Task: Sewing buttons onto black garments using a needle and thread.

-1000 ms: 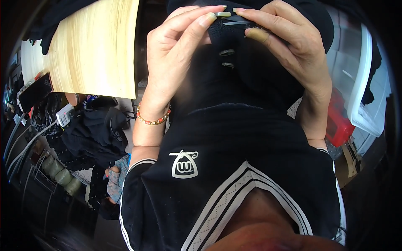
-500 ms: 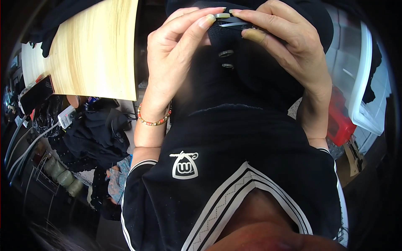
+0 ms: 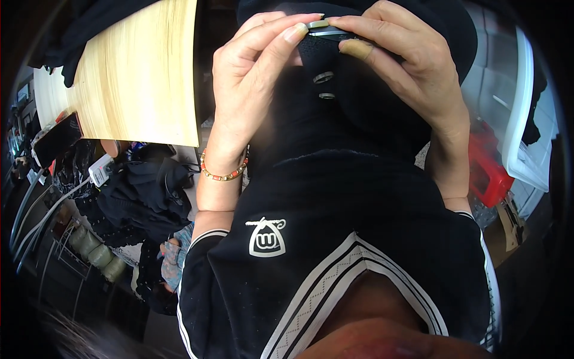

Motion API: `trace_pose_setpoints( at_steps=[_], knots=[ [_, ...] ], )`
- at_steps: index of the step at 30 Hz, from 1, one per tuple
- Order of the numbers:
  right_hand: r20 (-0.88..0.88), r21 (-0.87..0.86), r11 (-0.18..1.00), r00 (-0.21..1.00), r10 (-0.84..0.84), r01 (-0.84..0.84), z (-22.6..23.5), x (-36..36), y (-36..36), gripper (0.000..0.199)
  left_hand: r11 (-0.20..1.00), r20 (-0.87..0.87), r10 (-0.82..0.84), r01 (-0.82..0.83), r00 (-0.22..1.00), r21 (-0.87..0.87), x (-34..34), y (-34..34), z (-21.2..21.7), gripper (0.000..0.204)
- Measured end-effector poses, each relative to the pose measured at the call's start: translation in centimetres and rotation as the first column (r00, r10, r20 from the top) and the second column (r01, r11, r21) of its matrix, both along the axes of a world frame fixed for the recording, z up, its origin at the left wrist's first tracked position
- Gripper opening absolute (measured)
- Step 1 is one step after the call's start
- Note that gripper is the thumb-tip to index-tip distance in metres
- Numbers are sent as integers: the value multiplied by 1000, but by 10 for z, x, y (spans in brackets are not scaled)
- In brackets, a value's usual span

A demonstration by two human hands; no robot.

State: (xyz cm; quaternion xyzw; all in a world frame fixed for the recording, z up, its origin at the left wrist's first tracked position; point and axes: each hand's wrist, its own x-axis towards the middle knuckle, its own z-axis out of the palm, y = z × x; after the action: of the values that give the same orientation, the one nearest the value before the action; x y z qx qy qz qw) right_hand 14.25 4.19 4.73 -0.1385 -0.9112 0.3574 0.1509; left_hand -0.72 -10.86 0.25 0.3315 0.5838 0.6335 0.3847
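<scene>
Bare-handed handling of a small part above the lap, seen from the head. The left hand (image 3: 245,75), at the upper middle of the view, pinches a small pale disc (image 3: 317,24) between thumb and forefinger; the disc lies near the upper edge, between the two sets of fingertips and over dark cloth. The right hand (image 3: 415,63) is closed on a slim metal tool (image 3: 323,34), its thumb below and its forefinger above; the narrow bright end points toward the left hand, just under the disc. The exact kind of tool cannot be told, since the fingers cover much of it. The forefinger of the right hand reaches to the near end of the disc; whether it presses there is too small to tell. A tan covering (image 3: 357,49) wraps the tip of the right thumb. The palms stand apart, while the fingertips nearly meet.

Below the fingers, two small round grey pieces (image 3: 323,77) rest on the black cloth (image 3: 353,110), one nearer the body than the other. A red-and-gold bracelet (image 3: 225,176) circles the left wrist. To the left stands a desk (image 3: 140,75) with a pale wood-grain top; near its lower corner are a dark phone (image 3: 58,142) and a white power block (image 3: 101,170). To the right are a translucent plastic bin (image 3: 519,119) and a red container (image 3: 490,170).
</scene>
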Motion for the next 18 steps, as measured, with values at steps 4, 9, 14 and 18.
trace_pose_setpoints(
  at_steps=[4, 9, 14, 18],
  knots=[
    [-537, -44, 993, 841, 69, -110, -29, -42, 0, 21, 1000, 94, -16, 15, 995, 7, 0, 0, -2, 19],
    [-895, -24, 966, 436, 94, -257, -31, -43, 0, 21, 999, 162, 16, -11, 987, -34, 0, 3, -1, 20],
    [-36, -408, 906, 990, -138, 112, -5, 3, -2, 21, 1000, 362, 16, -13, 932, -10, -1, 5, -2, 22],
    [107, -527, 839, 990, -94, 136, -8, -8, 2, 16, 997, 389, 76, -76, 918, -15, 1, 11, -2, 27]
  ],
)
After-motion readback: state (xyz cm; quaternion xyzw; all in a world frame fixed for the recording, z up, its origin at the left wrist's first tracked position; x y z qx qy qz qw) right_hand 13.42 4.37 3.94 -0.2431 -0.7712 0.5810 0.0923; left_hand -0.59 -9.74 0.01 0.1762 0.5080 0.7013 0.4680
